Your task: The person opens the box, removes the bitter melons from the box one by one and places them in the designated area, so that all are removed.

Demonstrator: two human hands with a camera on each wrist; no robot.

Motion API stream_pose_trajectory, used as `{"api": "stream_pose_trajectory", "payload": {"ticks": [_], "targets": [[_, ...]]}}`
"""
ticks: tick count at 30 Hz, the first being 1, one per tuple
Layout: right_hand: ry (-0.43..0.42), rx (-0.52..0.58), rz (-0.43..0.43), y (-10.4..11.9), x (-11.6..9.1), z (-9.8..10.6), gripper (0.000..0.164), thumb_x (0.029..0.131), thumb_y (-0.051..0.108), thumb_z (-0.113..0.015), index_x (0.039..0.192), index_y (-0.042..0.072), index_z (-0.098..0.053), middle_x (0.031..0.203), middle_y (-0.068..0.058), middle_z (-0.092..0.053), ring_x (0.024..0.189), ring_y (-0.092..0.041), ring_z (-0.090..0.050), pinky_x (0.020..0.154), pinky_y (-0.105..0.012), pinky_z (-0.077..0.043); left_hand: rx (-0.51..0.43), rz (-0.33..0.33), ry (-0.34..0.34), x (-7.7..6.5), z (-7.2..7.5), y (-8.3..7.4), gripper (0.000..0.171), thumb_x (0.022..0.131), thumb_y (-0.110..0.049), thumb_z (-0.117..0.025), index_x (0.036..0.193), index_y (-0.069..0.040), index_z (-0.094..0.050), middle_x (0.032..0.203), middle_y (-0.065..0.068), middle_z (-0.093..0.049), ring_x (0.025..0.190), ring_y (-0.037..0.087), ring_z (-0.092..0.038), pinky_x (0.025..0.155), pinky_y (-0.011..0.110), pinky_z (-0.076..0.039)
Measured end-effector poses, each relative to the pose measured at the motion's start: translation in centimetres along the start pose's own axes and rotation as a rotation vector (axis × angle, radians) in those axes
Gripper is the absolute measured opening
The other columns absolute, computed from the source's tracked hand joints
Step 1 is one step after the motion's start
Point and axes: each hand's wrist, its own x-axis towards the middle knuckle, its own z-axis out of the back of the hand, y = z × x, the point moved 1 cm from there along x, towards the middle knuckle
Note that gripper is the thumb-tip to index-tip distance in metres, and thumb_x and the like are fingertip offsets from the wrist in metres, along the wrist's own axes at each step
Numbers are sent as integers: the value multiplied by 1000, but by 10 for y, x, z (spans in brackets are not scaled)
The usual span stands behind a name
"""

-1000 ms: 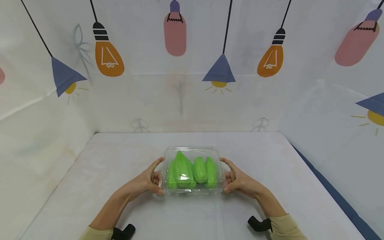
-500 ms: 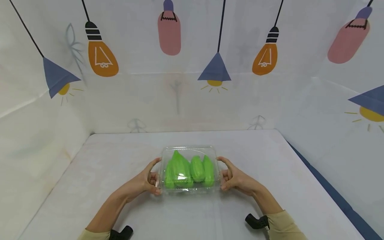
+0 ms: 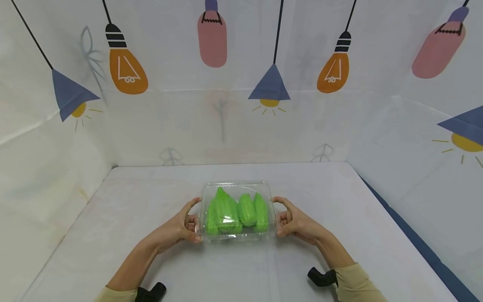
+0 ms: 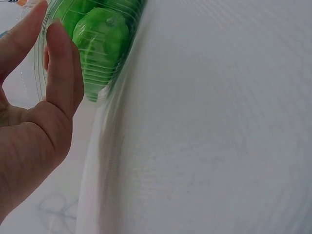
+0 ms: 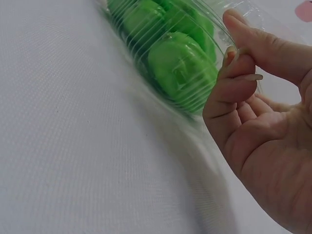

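A clear plastic clamshell box (image 3: 250, 187), its lid down, sits in the middle of the white table in the head view. Inside lie several bright green ridged vegetables (image 3: 247, 210), which look like toy bitter melons. My left hand (image 3: 176, 230) holds the box's left edge, thumb at the near corner and index finger farther back. On the opposite side my right hand (image 3: 299, 224) pinches the rim, its other fingers curled. In the right wrist view the thumb and fingers of that hand meet at the box's thin rim (image 5: 225, 38). The ribbed side wall (image 4: 127, 51) shows in the left wrist view.
A white cloth covers the table (image 3: 241, 272). White sheets printed with lamps and bulbs form the back wall (image 3: 181, 121) and sides. Blue material (image 3: 407, 235) shows past the table's right edge. Black wrist devices (image 3: 322, 277) hang at both sleeves.
The whole head view has shifted slightly, so the scene sits a little farther left and up. Both hands keep their hold on the box, which shows no clear movement on the table.
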Motion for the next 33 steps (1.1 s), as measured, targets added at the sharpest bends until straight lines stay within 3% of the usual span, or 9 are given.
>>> {"api": "stream_pose_trajectory", "payload": {"ticks": [6,22,29,33], "targets": [[10,-3,25,0,1,3,81,83,-9,-69,145,3,-17,84,-2,-63,70,-10,-64,66,-24,-55,5,-22,18,0,2,-1,123,75,3,-79,159,-25,6,93,3,-51,79,15,-58,77,34,-59],[-43,16,3,-3,-2,1,68,82,-10,-69,135,4,-28,83,0,-58,68,-6,-58,65,-22,-54,-5,-22,27,-1,2,0,121,76,3,-79,159,-22,4,93,3,-51,80,14,-58,76,33,-59],[-105,-22,13,-5,0,-4,28,85,-3,-69,100,7,-48,81,3,-54,71,-5,-53,65,-20,-51,6,-21,7,-2,4,1,117,78,1,-78,159,-22,4,93,2,-52,79,14,-61,77,35,-60],[-154,-28,25,-5,2,-5,24,87,-1,-68,100,6,-49,82,4,-52,72,-5,-51,64,-20,-50,16,-19,-13,-2,5,0,116,79,-1,-79,159,-22,3,94,3,-52,79,15,-60,77,35,-59]]}}
